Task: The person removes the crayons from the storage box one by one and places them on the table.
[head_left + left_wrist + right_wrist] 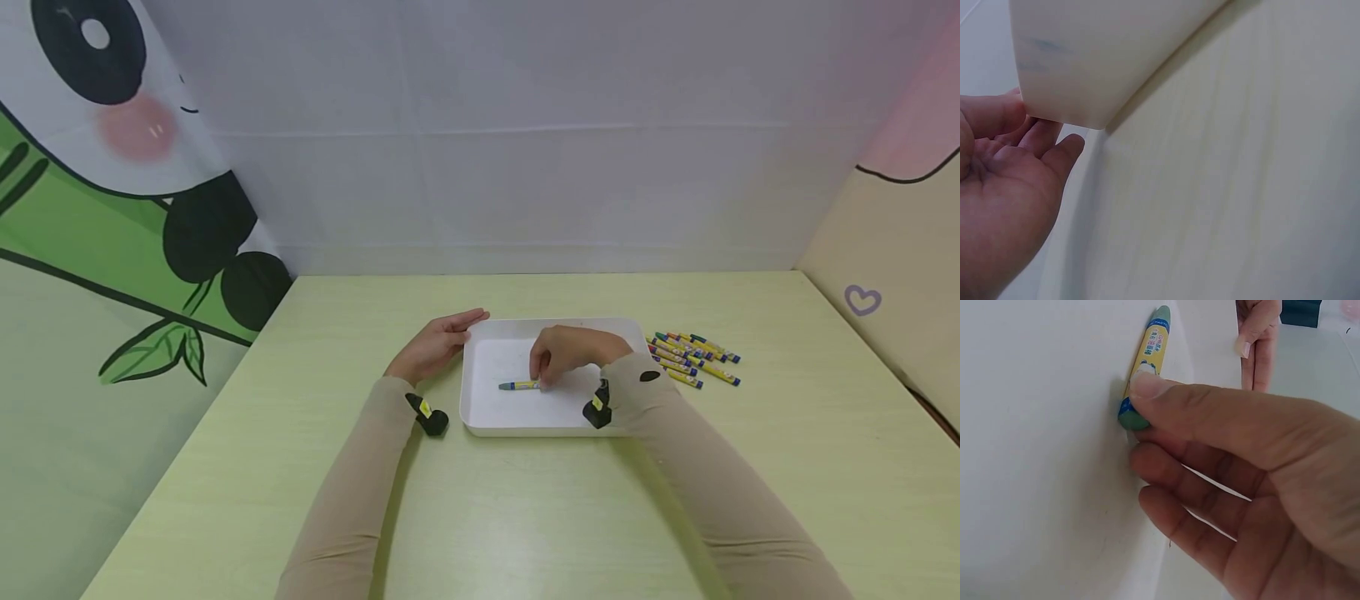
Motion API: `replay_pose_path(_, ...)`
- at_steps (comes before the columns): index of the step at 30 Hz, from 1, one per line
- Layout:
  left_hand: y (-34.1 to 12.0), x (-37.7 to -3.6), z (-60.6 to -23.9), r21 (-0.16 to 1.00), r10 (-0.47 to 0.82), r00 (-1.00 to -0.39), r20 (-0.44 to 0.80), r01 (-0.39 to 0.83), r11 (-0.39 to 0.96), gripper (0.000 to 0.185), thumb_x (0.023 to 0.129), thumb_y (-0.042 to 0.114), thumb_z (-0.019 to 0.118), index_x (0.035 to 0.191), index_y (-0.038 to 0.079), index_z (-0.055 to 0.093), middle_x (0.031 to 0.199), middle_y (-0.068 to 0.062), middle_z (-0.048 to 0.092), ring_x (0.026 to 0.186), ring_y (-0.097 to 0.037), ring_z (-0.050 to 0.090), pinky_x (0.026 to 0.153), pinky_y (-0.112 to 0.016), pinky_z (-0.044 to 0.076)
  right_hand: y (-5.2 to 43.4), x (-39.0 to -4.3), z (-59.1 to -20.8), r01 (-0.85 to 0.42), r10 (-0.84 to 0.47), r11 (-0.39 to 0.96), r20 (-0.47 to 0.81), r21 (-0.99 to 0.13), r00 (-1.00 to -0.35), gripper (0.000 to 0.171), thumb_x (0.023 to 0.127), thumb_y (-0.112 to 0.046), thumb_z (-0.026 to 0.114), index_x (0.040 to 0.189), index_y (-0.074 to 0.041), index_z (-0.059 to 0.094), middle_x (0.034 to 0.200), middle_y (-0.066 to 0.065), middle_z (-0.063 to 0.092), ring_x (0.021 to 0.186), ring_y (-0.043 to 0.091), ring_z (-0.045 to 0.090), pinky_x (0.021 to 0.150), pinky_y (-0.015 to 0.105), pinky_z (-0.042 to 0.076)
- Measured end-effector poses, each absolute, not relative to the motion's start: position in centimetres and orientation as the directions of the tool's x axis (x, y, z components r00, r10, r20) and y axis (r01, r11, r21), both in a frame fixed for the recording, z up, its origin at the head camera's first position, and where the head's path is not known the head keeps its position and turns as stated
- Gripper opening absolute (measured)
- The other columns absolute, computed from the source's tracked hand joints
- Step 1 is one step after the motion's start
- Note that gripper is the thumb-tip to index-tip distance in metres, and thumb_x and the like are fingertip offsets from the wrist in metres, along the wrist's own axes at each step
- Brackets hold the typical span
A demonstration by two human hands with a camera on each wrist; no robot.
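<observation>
A green oil pastel (pixel 1152 347) in a yellow and blue wrapper lies over the floor of a white tray (pixel 487 421). My right hand (pixel 570 350) pinches it near one end between thumb and forefinger, the other fingers loosely bent below. In the head view its free end points left. My left hand (pixel 435 343) is at the tray's far left corner, its fingers straight and touching the rim. The left wrist view shows that hand (pixel 1016 175) from the palm side, against the tray's outer wall (pixel 1085 69).
Several more oil pastels (pixel 693 358) in yellow wrappers lie in a loose pile on the pale wood table (pixel 480 517), just right of the tray. A plain light cloth (pixel 480 192) hangs behind the table, with printed cloths at both sides.
</observation>
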State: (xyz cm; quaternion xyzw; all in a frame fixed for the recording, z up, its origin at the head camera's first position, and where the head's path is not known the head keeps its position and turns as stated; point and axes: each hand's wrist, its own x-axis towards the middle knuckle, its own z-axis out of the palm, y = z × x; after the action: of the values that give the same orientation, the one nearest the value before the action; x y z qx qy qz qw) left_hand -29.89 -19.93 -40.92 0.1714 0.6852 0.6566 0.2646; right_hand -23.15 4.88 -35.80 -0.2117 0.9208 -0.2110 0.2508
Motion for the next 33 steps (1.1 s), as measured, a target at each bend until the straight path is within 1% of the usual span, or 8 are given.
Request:
replay_pose_path(12, -20.0, -29.8, -40.8, 0.991, 0.583, -0.802, -0.134, -0.109, 0.077, 0.047, 0.101, -0.001, 0.038, 0.148, 0.009, 0.039, 0.154, -0.001, 0.038, 0.145, -0.016, 0.027, 0.118, -0.036, 0.026, 5.1, -23.2, -35.9, -0.275, -0.501, 0.817, -0.388, -0.507, -0.774, 0.007, 0.083, -0.008, 0.071, 0.086, -0.014, 0.073, 0.081, -0.003, 0.062, 0.075, 0.012, 0.048, 0.065, 0.022, 0.040)
replay_pose_path(25, -20.0, -29.8, -40.8, 0.991, 0.589, -0.797, -0.133, -0.108, 0.077, 0.048, 0.101, -0.001, 0.037, 0.148, 0.009, 0.038, 0.154, -0.002, 0.038, 0.145, -0.016, 0.028, 0.118, -0.036, 0.026, 5.8, -23.0, -35.6, -0.312, -0.542, 0.779, -0.334, -0.544, -0.771, 0.006, 0.083, -0.008, 0.070, 0.086, -0.012, 0.073, 0.081, -0.002, 0.063, 0.075, 0.011, 0.052, 0.069, 0.023, 0.044)
replay_pose_path(33, -20.1, -29.8, -40.8, 0.992, 0.589, -0.798, -0.129, -0.102, 0.079, 0.047, 0.101, -0.001, 0.037, 0.148, 0.009, 0.038, 0.154, -0.001, 0.038, 0.145, -0.015, 0.028, 0.118, -0.035, 0.026, 6.6, -23.4, -35.6, -0.302, -0.532, 0.767, -0.298, -0.566, -0.793, 0.007, 0.083, -0.011, 0.070, 0.089, -0.014, 0.073, 0.085, -0.001, 0.064, 0.078, 0.012, 0.054, 0.072, 0.024, 0.046)
